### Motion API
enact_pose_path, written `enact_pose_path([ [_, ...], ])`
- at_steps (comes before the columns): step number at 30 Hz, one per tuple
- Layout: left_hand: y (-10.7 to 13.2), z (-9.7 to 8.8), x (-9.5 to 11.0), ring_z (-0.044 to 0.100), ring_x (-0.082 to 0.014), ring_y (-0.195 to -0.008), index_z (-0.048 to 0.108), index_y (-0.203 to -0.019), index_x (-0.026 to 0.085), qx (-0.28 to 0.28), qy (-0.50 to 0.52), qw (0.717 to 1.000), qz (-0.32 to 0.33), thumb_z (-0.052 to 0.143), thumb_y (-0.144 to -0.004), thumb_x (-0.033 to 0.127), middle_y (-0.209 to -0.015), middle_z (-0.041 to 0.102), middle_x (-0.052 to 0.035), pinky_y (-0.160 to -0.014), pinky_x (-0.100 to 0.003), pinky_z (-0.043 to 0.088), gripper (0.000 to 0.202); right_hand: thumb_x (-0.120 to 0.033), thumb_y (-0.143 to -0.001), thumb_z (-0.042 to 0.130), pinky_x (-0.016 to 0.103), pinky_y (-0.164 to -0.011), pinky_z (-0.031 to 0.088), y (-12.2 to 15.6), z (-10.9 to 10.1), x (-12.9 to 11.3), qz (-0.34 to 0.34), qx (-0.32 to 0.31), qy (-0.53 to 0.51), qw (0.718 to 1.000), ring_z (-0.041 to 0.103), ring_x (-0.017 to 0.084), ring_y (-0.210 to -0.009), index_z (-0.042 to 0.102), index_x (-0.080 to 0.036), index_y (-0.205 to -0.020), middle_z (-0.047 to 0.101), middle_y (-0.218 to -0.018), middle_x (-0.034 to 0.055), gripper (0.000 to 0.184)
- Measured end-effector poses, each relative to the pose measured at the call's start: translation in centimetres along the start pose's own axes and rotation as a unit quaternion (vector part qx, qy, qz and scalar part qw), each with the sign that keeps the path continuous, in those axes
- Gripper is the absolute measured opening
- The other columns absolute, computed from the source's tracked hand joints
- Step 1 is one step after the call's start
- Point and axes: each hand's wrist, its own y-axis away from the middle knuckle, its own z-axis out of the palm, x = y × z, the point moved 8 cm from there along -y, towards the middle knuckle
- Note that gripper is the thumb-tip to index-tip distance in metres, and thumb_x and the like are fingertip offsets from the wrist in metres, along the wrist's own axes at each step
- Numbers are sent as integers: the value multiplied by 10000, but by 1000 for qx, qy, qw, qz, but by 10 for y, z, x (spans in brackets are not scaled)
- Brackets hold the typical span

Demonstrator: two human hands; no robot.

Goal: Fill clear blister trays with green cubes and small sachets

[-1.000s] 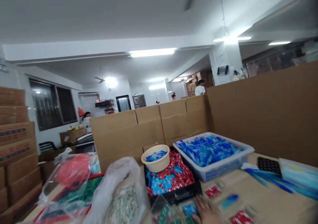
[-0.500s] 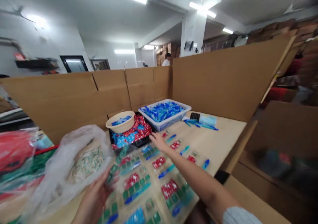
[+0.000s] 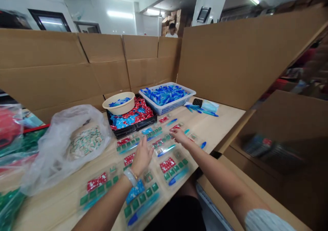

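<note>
My left hand (image 3: 142, 156), with a pale band at the wrist, hovers over the clear plastic trays with its fingers stretched forward and apart. My right hand (image 3: 179, 136) is over a tray farther right, fingertips pinched together; whatever is between them is too small to make out. Between the hands lies a tray with a red packet (image 3: 156, 143), some green squares close by it and a blue pen (image 3: 166, 150). Nearer me, another tray holds a blue packet (image 3: 135, 191), a row of green squares (image 3: 142, 199) and a blue pen (image 3: 143, 208).
A white basket of blue pens (image 3: 167, 105) stands at the back, beside a black box (image 3: 135, 124) of red and blue packets with a cream bowl (image 3: 119, 107) on top. A plastic bag (image 3: 61, 135) of small pieces lies left. Cardboard walls (image 3: 107, 74) enclose the table.
My left hand has moved right and forward over the trays; the green strip it held no longer shows in it. My right hand has drawn back from the black box. The view has tilted down.
</note>
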Motion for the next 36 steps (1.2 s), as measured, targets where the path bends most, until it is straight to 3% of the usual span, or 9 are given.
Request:
enact_pose_path([
  [3, 12, 35, 0, 237, -255, -1255, 425, -1218, 178, -98, -185, 972, 107, 396, -815, 367, -1345, 331, -121, -1021, -443, 164, 446, -257, -808, 433, 291, -712, 407, 3, 9, 7, -4, 59, 86, 995, 548, 201, -850, 590, -88, -910, 581, -953, 159, 252],
  [5, 17, 49, -7, 239, -260, -1254, 433, -1217, 184, -143, -253, 950, 111, 362, -826, 381, -1353, 321, -116, -1020, -454, 149, 443, -276, -811, 427, 347, -844, 339, 5, 14, 3, -20, 88, 138, 986, 459, 254, -1032, 586, -87, -965, 510, -1093, 187, 291],
  [8, 18, 55, -7, 260, -265, -1241, 419, -1226, 183, -151, -295, 937, 115, 377, -815, 395, -1344, 335, -118, -1016, -455, 144, 464, -285, -818, 416, 374, -917, 259, 3, 19, -2, -45, 96, 197, 975, 392, 273, -1108, 599, -96, -976, 487, -1135, 183, 307],
  [18, 22, 49, 3, 329, -256, -1181, 460, -1170, 189, -143, -272, 944, 119, 423, -792, 288, -1297, 390, -100, -1001, -430, 197, 393, -283, -802, 443, 247, -724, 369, -16, 17, 16, -29, 29, 230, 972, 557, 187, -884, 639, -156, -842, 631, -918, 114, 237],
  [27, 17, 47, -14, 283, -255, -1223, 471, -1163, 165, -147, -201, 964, 97, 474, -748, 230, -1322, 348, -118, -1013, -401, 218, 420, -143, -581, 574, 203, -552, 353, -32, 15, 12, 3, 25, 55, 998, 548, 143, -645, 588, -135, -593, 597, -602, 28, 20],
  [30, 15, 27, -10, 304, -246, -1212, 483, -1153, 185, -86, -119, 984, 105, 479, -757, 246, -1314, 356, -105, -1012, -403, 236, 401, -146, -554, 566, 195, -473, 324, -31, 3, 8, 11, 27, -49, 998, 490, 109, -509, 524, -146, -548, 514, -478, -16, 42],
  [32, 12, -1, -6, 318, -229, -1201, 469, -1153, 190, 24, -26, 996, 79, 454, -786, 282, -1296, 364, -101, -1010, -397, 244, 379, -179, -567, 554, 189, -430, 305, -27, -12, 3, 9, 32, -130, 991, 445, 90, -446, 489, -157, -562, 471, -443, -33, 69],
  [34, 9, -23, -9, 376, -223, -1158, 411, -1179, 167, 129, 105, 986, -1, 458, -792, 320, -1257, 388, -128, -985, -392, 286, 419, -227, -590, 541, 188, -411, 303, -18, -26, -6, 3, 48, -211, 976, 425, 82, -423, 457, -166, -598, 459, -449, -35, 104],
  [36, 4, -16, -8, 445, -215, -1095, 333, -1211, 149, 131, 264, 951, -87, 508, -768, 331, -1226, 412, -153, -933, -368, 352, 510, -277, -612, 530, 196, -424, 337, -2, -32, -18, -6, 73, -281, 957, 444, 87, -443, 427, -176, -634, 468, -481, -27, 146],
])
